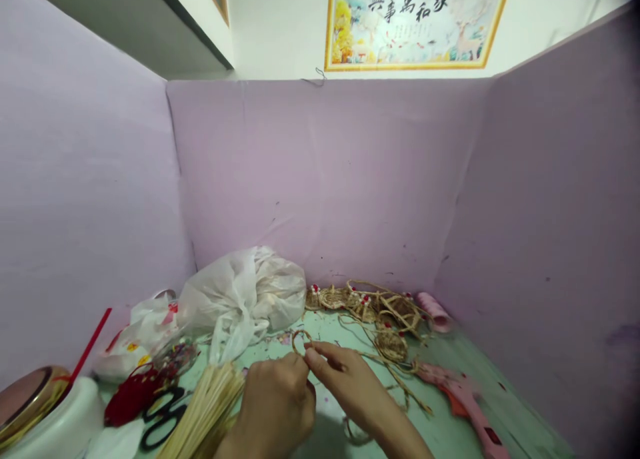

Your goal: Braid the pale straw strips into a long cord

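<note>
Both my hands meet low in the middle of the head view, over a pale green table [450, 432]. My left hand [273, 409] is closed in a pinch on a thin straw-coloured cord [299, 339] that curls up into a small loop. My right hand [345, 379] pinches the same cord from the right, fingertips touching the left hand's. The cord trails off to the right across the table. A bundle of pale straw sticks [207, 412] lies just left of my left wrist.
Woven straw pieces with red beads [373, 306] lie at the back. A pink glue gun [465, 399] lies right, a pink spool [435, 311] behind it. White plastic bags [245, 292], black scissors [163, 416], red fabric [127, 399] and a white cup with a red straw [55, 419] crowd the left. Purple screens [325, 179] wall the table in.
</note>
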The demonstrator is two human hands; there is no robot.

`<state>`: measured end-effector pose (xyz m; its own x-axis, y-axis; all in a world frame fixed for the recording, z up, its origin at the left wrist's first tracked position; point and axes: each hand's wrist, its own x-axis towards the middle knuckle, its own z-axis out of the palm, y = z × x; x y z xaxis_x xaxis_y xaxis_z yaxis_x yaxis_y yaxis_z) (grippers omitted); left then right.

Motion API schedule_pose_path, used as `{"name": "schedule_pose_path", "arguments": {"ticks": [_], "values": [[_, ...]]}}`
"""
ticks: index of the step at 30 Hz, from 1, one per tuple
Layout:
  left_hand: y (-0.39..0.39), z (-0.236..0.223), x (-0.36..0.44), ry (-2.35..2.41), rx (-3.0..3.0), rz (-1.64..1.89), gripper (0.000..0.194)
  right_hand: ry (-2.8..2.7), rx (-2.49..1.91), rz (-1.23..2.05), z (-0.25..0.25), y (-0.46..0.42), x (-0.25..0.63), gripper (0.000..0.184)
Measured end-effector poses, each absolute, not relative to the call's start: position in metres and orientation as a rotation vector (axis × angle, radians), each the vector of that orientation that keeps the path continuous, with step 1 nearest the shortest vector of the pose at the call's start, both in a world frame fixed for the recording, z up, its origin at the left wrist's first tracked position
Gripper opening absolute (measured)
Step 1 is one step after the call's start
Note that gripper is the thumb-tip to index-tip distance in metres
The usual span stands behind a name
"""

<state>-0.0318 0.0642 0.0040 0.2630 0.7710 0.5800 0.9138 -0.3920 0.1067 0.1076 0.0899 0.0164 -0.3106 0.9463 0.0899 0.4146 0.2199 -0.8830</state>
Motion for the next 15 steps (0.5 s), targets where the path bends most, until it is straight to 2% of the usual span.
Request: {"name": "schedule_pose_path", "arguments": {"ticks": [3,8,11,15], "values": [[0.068,0.002,-0.037,-1.635,-2.266,-0.756,0.016,-1.849,-1.292,1.078,0.009,0.095,0.113,0.041],[0.069,0.004,-0.040,-1.681,-2.291,-0.741,0.016,-1.659,-1.254,1.372,0.004,0.096,0.113,0.022],[0.069,0.005,-0.037,-1.676,-2.326,-0.742,0.015,-1.631,-1.168,1.442,0.007,0.094,0.111,0.026],[0.066,0.004,-0.034,-1.619,-2.360,-0.716,0.015,-1.660,-1.182,1.281,0.007,0.094,0.110,0.035]]}}
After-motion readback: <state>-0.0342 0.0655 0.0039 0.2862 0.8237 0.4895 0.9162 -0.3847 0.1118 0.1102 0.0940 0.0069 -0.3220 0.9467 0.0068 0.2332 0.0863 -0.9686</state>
